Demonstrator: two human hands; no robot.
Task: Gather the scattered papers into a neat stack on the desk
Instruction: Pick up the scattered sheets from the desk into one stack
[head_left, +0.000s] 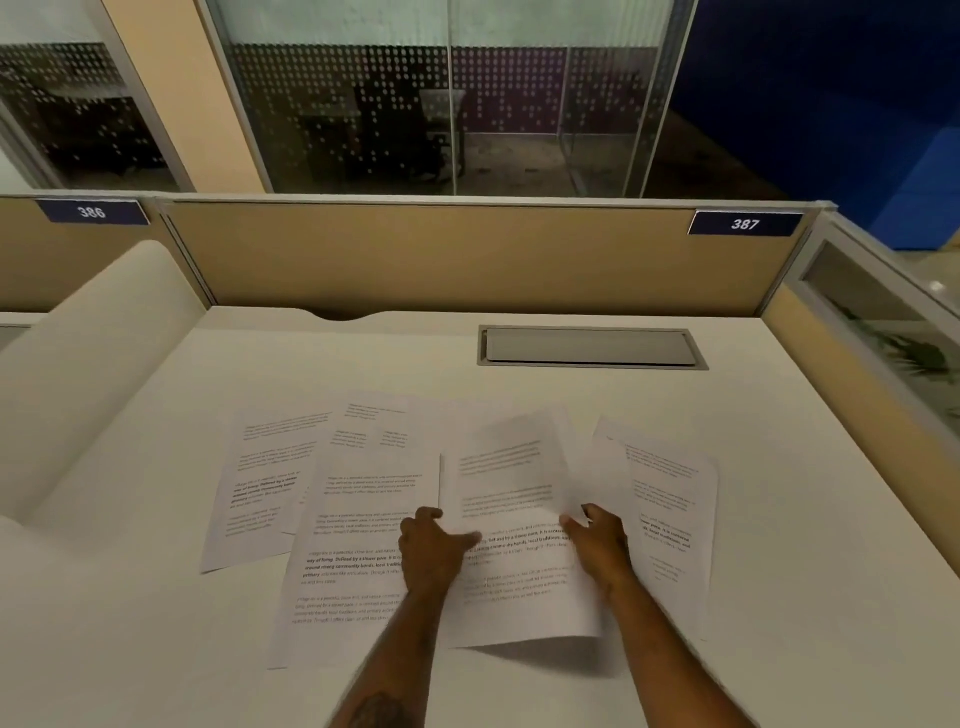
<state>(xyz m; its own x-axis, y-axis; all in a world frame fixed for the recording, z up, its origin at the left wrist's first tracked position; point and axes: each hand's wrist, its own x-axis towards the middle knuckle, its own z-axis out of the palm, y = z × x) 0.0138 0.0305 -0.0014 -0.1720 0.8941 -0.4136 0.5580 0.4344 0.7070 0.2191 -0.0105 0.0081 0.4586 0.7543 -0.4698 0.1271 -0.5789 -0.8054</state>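
Observation:
Several printed white sheets lie spread on the white desk (779, 519). A middle sheet (519, 571) is lifted off the desk at its near edge, with a shadow beneath it. My left hand (431, 551) grips its left edge, thumb on top. My right hand (597, 545) pinches its right edge. Flat on the desk are a far-left sheet (260, 493), a sheet (353, 545) under my left hand, a sheet (374, 421) behind them, and a right sheet (670, 519) partly behind my right hand.
A grey cable hatch (592, 347) is set in the desk behind the papers. A tan partition (467, 260) with a label 387 (745, 224) closes the back. A glass side panel (883, 322) stands at the right, a curved white divider (93, 364) at the left.

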